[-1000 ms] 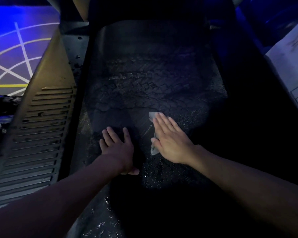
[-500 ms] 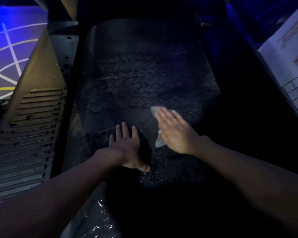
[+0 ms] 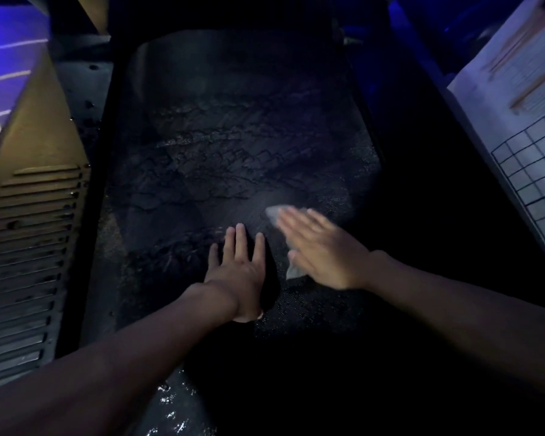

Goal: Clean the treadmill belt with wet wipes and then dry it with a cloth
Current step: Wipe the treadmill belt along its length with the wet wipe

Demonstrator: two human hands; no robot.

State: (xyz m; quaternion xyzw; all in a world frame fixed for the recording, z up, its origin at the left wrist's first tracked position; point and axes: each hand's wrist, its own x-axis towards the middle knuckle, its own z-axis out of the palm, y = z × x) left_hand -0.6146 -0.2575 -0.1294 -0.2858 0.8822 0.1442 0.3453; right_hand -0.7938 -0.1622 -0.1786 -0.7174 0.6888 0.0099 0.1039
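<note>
My view is dim overall. One narrow pool of light falls on the middle of the treadmill belt (image 3: pixel 233 158). It is brightest near the right hand (image 3: pixel 321 247), which is motion-blurred, as is the wet wipe (image 3: pixel 274 212) beneath it. The left hand (image 3: pixel 239 265) is sharp and casts a hard shadow to its right. The lower frame is near black. Blue-violet light tints the floor (image 3: pixel 10 58). Straight edges bow at the borders.

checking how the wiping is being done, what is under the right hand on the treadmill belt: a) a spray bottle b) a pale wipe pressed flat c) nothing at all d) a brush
b: the right hand lies flat, fingers straight, on a pale wipe whose edges stick out beyond the fingertips and below the palm on the dark treadmill belt; the left hand rests bare on the belt beside it.
</note>
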